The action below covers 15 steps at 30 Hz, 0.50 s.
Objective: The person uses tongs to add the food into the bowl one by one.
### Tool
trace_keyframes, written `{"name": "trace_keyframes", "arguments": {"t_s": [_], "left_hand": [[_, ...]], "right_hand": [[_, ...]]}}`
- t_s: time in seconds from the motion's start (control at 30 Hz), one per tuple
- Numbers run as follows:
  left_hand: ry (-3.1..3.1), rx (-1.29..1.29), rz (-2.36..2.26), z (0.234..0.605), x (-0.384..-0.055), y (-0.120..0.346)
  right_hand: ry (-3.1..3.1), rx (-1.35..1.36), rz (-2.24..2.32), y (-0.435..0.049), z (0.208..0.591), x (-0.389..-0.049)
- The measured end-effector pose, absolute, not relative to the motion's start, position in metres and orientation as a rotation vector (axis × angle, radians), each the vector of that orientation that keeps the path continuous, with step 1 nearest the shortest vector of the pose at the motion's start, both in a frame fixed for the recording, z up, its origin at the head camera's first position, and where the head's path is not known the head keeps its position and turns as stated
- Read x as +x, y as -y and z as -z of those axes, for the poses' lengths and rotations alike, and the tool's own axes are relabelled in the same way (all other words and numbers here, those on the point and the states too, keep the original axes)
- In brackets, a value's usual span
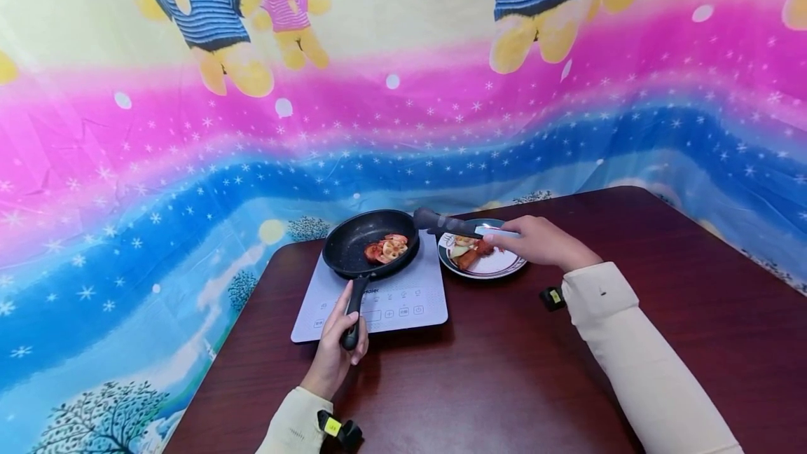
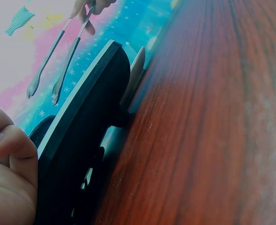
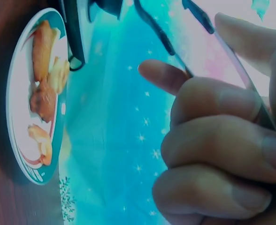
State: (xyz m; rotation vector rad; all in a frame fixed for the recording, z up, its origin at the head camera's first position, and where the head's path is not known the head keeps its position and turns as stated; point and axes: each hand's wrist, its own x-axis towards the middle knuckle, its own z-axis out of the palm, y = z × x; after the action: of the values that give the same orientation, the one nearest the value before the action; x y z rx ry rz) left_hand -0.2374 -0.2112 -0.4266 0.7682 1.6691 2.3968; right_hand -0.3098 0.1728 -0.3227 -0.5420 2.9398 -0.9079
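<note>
The left hand (image 1: 337, 350) is holding the black handle (image 1: 356, 300) of a frying pan (image 1: 348, 244), its grip clamping with the fingers wrapped round the handle, which is pointing to six o'clock from the pan. The pan itself is sitting over the far part of a white induction cooker (image 1: 433, 279), whose touch controls are facing the person. Inside the pan, toward four o'clock, cooked slices (image 1: 392, 249) are lying in a small heap (one is showing the round holes of lotus root).

The right hand (image 1: 547, 240) is holding a pair of tongs (image 1: 455, 224), its grip closing round the metal shafts; the dark ends are pointing to nine o'clock from that hand, near the pan's rim at two to three o'clock. The left wrist view is showing the two arms of the tongs standing apart, with only the patterned backdrop (image 1: 378, 118) appearing between them.

At three o'clock from the pan, beneath the tongs and the right hand, a dark-rimmed white plate (image 1: 501, 265) is resting on the counter (image 1: 504, 370). It is carrying several browned and pale pieces of food (image 1: 471, 256), among them a long one. Cream sleeves (image 1: 637, 349) are covering both forearms.
</note>
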Motion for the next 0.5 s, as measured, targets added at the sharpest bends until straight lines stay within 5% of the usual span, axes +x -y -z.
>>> {"name": "trace_keyframes", "arguments": {"t_s": [0.5], "left_hand": [[-1.673, 0.763, -2.396, 0.426, -0.237, 0.211]], "right_hand": [[-3.009, -0.217, 0.854, -0.178, 0.335, -0.317]]}}
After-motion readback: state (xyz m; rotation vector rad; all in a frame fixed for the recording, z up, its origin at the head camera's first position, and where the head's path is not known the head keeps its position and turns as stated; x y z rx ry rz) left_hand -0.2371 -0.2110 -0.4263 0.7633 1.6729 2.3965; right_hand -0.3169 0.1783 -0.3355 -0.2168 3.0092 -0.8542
